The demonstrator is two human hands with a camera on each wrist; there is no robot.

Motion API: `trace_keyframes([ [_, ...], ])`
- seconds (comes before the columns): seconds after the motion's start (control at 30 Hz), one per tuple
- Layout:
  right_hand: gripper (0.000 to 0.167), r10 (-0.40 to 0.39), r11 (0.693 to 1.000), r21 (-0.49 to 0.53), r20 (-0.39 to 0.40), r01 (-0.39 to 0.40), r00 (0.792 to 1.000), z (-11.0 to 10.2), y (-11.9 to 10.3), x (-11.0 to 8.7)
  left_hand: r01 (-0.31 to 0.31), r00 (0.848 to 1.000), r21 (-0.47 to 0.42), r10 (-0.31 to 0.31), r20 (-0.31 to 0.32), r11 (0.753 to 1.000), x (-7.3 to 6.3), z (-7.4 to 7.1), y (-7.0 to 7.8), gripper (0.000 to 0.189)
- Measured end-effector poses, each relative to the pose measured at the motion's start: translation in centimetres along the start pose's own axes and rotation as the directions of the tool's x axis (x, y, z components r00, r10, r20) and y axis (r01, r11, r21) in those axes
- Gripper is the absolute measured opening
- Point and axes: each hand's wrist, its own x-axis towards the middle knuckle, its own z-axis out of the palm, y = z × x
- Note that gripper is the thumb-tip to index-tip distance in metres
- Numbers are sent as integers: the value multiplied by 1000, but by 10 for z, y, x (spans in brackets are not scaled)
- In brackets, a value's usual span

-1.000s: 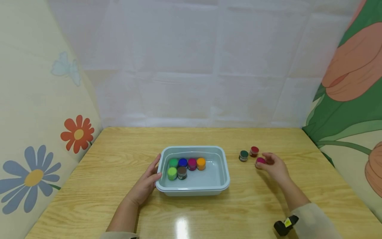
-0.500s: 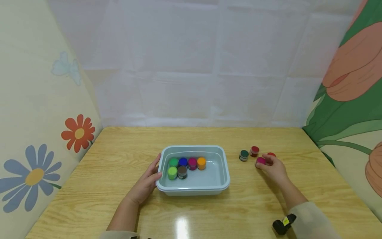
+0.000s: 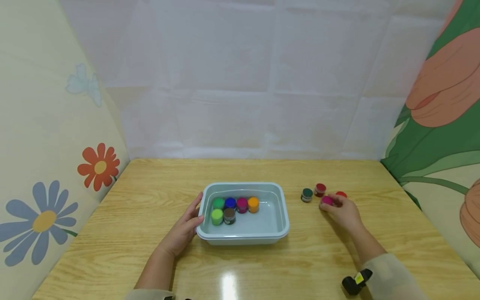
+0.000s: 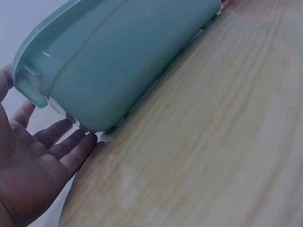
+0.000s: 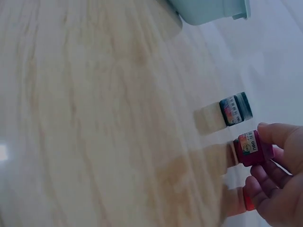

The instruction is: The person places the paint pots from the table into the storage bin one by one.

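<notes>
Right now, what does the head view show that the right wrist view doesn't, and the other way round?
Only the head view shows the left hand at the edge of the pale blue tray, and the six jars inside it. Only the right wrist view shows the printed label on the side of the held magenta jar. Both show the right hand pinching that jar, the dark green jar, and at least part of the tray.
</notes>
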Motion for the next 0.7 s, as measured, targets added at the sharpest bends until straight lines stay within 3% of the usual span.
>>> trace_keyframes([
  [0.37, 65, -45, 998, 48, 10, 45, 999, -5, -27, -3, 6, 1000, 8, -6, -1, 1000, 1, -1, -1, 72],
  [0.7, 60, -137, 989, 66, 40, 134, 990, 1, -58, -8, 4, 1000, -5, -4, -1, 1000, 1, -1, -2, 72],
])
